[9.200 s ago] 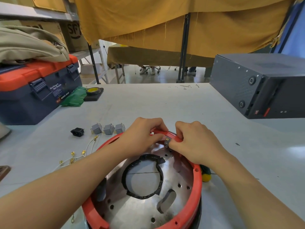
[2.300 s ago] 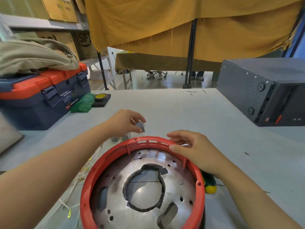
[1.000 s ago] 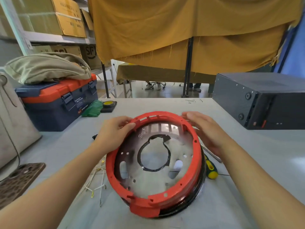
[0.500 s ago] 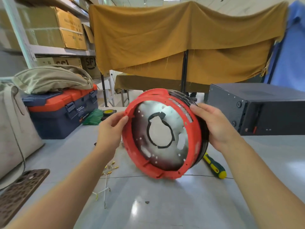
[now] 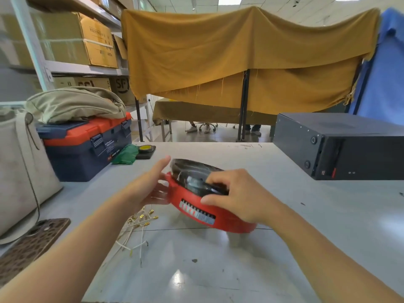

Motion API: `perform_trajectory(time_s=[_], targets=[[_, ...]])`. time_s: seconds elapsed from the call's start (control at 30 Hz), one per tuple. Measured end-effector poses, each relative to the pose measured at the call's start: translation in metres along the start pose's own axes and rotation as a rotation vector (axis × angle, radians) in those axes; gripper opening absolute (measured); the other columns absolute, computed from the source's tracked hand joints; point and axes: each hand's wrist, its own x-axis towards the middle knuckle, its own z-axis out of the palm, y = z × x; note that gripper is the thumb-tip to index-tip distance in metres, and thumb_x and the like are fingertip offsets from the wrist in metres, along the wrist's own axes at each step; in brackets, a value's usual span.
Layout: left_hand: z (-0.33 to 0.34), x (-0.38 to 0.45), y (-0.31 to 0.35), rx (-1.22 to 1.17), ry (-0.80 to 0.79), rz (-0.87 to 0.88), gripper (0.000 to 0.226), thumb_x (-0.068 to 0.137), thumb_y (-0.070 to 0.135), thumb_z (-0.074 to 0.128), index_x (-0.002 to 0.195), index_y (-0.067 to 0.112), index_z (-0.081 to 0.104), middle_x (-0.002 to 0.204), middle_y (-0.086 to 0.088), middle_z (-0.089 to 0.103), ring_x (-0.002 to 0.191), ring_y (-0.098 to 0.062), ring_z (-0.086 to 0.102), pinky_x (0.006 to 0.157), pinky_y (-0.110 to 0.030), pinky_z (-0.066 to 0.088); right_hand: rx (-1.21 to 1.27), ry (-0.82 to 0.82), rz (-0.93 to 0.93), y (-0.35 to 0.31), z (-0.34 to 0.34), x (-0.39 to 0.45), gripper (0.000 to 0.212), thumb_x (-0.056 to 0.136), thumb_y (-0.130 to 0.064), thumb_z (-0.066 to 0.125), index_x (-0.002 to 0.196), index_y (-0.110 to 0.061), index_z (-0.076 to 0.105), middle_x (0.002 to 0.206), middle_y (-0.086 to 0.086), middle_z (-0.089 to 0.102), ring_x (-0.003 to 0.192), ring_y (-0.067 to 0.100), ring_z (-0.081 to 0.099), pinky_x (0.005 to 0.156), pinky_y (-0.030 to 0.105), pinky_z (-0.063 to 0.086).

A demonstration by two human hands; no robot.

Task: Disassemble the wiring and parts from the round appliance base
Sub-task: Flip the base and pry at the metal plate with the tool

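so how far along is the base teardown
Done: loose white wires with gold terminals lie on the table. In hand: the red base, turned dark side up and tilted, between the left hand and right hand. Left: the dark disc is still seated in it.

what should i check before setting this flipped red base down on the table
1. Hold on the red appliance base: right hand grips its near side, left hand is flat against its far-left edge. Ok.
2. Orientation: black underside up, base tilted, not level. Not ok yet.
3. Landing spot: bare grey table below it. Ok.
4. Loose white wires with brass terminals lie just left of the spot. Ok, but close.
5. Phone at the left table edge is well away. Ok.
6. Parts left inside the base: cannot tell, the interior faces down.
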Motion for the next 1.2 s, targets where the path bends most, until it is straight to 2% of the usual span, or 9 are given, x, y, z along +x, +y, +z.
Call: perform_trajectory(time_s=[0.13,0.2,0.37,0.47,0.57,0.7,0.83,0.97,1.2], targets=[[0.000,0.001,-0.013,0.045,-0.014,-0.016,0.048,0.086,0.057,0.050,0.092,0.014,0.072,0.078,-0.009,0.073,0.072,-0.022,0.071,0.065,-0.031,0.058,-0.078,-0.133,-0.072,-0.008,0.030,-0.001,0.019,0.086,-0.029,0.067,0.075,-0.019,0.056,0.069,-0.005,0.053,0.068,0.014,0.047,0.067,0.033,0.040],[-0.001,0.002,-0.019,0.040,-0.007,-0.033,0.037,0.088,0.046,0.052,0.089,0.016,0.074,0.081,-0.010,0.072,0.068,-0.021,0.070,0.062,-0.029,0.057,-0.049,-0.207,-0.057,-0.007,0.037,-0.001,0.014,0.087,-0.029,0.066,0.086,-0.015,0.065,0.078,-0.002,0.058,0.077,0.017,0.052,0.075,0.036,0.045],[-0.001,0.005,-0.030,0.006,-0.036,-0.027,0.030,0.092,0.028,0.048,0.085,0.016,0.073,0.077,-0.004,0.073,0.062,-0.014,0.066,0.058,-0.026,0.055,0.184,-0.347,0.110,0.001,0.037,-0.002,0.031,0.087,-0.028,0.068,0.118,-0.023,0.066,0.087,-0.013,0.067,0.086,0.003,0.061,0.085,0.021,0.049],[-0.001,0.007,-0.034,-0.035,-0.036,-0.038,0.028,0.093,0.022,0.048,0.072,0.021,0.067,0.065,-0.002,0.068,0.061,-0.015,0.062,0.059,-0.026,0.053,0.279,-0.222,0.195,0.017,0.022,-0.002,0.026,0.088,-0.023,0.068,0.114,-0.024,0.068,0.095,-0.014,0.069,0.083,-0.007,0.061,0.077,0.007,0.045],[-0.003,0.010,-0.038,-0.049,-0.046,-0.059,0.022,0.095,0.022,0.047,0.081,0.017,0.064,0.066,-0.004,0.065,0.071,-0.019,0.056,0.071,-0.030,0.046,0.086,0.045,0.266,0.044,0.000,-0.001,0.028,0.088,-0.025,0.067,0.117,-0.024,0.066,0.115,-0.012,0.062,0.098,-0.004,0.055,0.078,-0.003,0.035],[0.000,0.017,-0.042,-0.068,-0.059,-0.122,0.025,0.096,0.023,0.048,0.096,0.007,0.067,0.076,-0.008,0.069,0.073,-0.019,0.061,0.080,-0.033,0.049,-0.197,0.065,0.452,0.081,-0.010,-0.003,0.042,0.094,-0.023,0.059,0.135,-0.020,0.052,0.141,-0.001,0.049,0.127,0.018,0.045,0.099,0.019,0.031],[0.006,0.025,-0.043,0.071,-0.108,-0.052,0.028,0.100,0.024,0.043,0.104,0.013,0.068,0.100,-0.008,0.072,0.090,-0.019,0.066,0.100,-0.040,0.044,-0.127,0.019,0.510,0.100,-0.004,-0.006,0.033,0.096,-0.019,0.055,0.128,-0.022,0.056,0.124,-0.001,0.061,0.090,0.011,0.054,0.068,0.012,0.039],[0.016,0.039,-0.029,0.347,0.034,0.170,0.047,0.095,0.034,0.053,0.140,0.027,0.043,0.138,0.005,0.050,0.122,-0.013,0.048,0.106,-0.031,0.034,0.000,0.177,0.526,0.114,-0.008,-0.007,0.031,0.098,-0.019,0.051,0.128,-0.020,0.056,0.120,-0.005,0.063,0.099,0.007,0.054,0.086,0.016,0.036],[0.048,0.055,-0.008,0.921,-0.097,0.474,0.060,0.092,0.047,0.050,0.145,0.025,0.033,0.144,0.006,0.043,0.131,-0.017,0.040,0.106,-0.026,0.030,0.047,0.288,0.663,0.149,-0.034,-0.026,0.022,0.095,-0.008,0.052,0.103,-0.021,0.068,0.105,-0.002,0.068,0.104,0.016,0.059,0.092,0.027,0.040]])
